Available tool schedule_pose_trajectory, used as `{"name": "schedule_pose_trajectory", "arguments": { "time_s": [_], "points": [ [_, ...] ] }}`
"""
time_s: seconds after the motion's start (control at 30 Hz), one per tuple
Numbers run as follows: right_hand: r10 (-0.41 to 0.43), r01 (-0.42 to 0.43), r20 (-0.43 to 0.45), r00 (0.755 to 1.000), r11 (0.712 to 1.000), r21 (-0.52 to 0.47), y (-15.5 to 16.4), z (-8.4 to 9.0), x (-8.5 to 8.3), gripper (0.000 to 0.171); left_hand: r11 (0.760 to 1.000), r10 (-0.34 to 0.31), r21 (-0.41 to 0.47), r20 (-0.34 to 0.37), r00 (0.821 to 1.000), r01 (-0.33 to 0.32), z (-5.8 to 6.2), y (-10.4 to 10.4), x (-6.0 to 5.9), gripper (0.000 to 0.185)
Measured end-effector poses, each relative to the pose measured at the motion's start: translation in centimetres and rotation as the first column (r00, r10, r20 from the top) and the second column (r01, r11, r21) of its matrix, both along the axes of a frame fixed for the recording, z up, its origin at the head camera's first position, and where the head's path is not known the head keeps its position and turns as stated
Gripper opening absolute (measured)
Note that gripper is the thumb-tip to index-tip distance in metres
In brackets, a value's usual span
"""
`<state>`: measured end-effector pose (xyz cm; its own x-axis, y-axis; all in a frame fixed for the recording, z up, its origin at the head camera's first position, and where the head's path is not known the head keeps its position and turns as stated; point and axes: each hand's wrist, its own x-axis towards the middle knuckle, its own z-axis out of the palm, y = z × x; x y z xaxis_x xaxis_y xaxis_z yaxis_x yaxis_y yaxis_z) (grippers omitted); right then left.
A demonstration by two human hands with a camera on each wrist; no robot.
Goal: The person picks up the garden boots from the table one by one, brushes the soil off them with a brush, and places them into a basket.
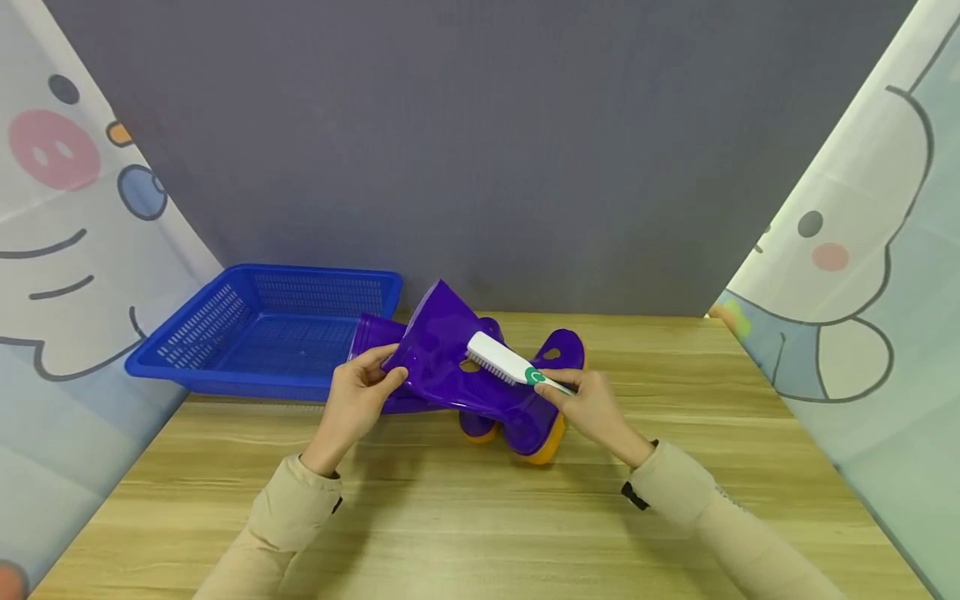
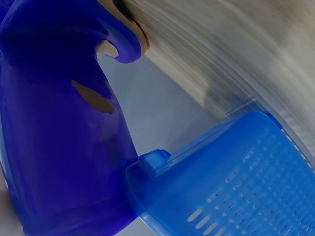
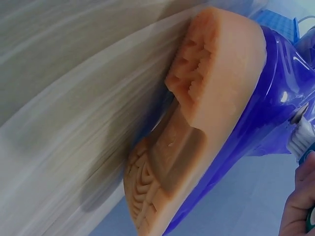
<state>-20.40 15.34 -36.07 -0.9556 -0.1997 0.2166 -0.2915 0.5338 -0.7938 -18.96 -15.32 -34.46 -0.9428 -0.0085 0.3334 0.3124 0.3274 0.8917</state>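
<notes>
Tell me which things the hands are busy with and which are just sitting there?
Busy with:
- purple boot, gripped at its top by the left hand
- white brush, held by the right hand, bristles on that boot

Just sitting there:
- blue basket on the wooden table
- second purple boot lying behind

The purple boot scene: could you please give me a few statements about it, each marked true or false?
1. The right hand holds a white brush against the purple boot. True.
2. The left hand rests flat on the wooden table. False: it grips the boot's shaft near its opening.
3. The blue basket sits left of the boots. True.
4. The boot's sole is black. False: it is orange.
5. A second purple boot lies inside the basket. False: it is on the table behind the held boot.
</notes>
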Motion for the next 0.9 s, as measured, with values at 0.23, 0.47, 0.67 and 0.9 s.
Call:
{"name": "schedule_pose_trajectory", "arguments": {
  "time_s": [0.23,0.47,0.67,0.9],
  "points": [
    [-0.003,0.0,-0.046,0.999,0.998,-0.057,-0.5,0.4,-0.4,0.027,1.0,0.008,-0.004,-0.008,1.0,-0.008,0.1,0.0,-0.1,0.032],
    [0.035,-0.035,-0.063,0.997,0.999,-0.013,-1.2,0.2,-0.4,0.026,1.0,0.013,-0.004,0.008,1.0,-0.012,0.0,0.1,-0.3,0.032],
    [0.053,-0.047,-0.128,0.99,0.998,0.052,-1.2,0.1,0.1,0.023,1.0,0.014,-0.015,0.01,1.0,-0.014,0.0,0.0,-0.2,0.032],
    [0.08,-0.048,-0.217,0.973,0.987,0.151,-0.9,0.3,0.3,0.021,1.0,0.01,-0.015,0.009,1.0,-0.01,-0.1,0.0,-0.1,0.032]
  ]
}}
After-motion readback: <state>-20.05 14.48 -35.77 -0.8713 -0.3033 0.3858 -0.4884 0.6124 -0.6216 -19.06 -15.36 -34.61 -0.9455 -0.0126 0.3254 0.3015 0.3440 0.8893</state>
